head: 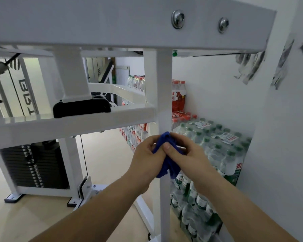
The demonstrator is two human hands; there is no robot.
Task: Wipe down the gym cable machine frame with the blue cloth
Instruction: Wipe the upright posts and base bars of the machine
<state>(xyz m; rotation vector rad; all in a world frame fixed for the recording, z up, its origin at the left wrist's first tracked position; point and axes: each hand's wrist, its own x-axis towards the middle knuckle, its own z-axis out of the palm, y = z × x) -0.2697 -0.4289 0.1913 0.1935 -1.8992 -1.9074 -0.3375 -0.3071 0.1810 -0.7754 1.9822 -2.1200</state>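
White frame post point(164, 95); both hands grip blue cloth point(166, 163) w/ curled fingers.

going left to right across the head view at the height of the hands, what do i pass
black weight stack → left hand → blue cloth → right hand → packs of green-capped water bottles → white wall

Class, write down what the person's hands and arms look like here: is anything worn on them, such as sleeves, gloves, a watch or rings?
The left hand and right hand are bare: no gloves, no rings on the fingers that show, no watch or band at either wrist. Both forearms are uncovered down to the picture's bottom edge; no sleeve is in view.
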